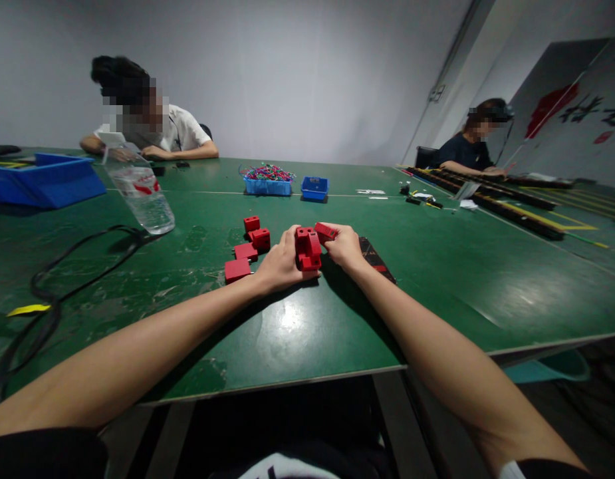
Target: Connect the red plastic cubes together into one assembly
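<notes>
Above the green table, my left hand (pixel 281 261) is closed around a red block-shaped part (pixel 307 249) with round holes on top and a notched front. My right hand (pixel 346 247) pinches a smaller red rectangular piece (pixel 326 231) right beside that part. Whether the two red pieces touch is hard to tell. Left of my left hand lie several red blocks: a flat-faced red block (pixel 237 270) nearest me, a red block with metal pins (pixel 246 251) behind it, and others with holes. A black flat box (pixel 377 259) with a red stripe lies beside my right wrist.
A tilted-looking water bottle (pixel 139 189) stands at left, near a black cable (pixel 58 299) and a large blue bin (pixel 42 181). Farther back are a blue tray of colourful wires (pixel 268 186) and a small blue tray (pixel 315 189). Two people sit across the table.
</notes>
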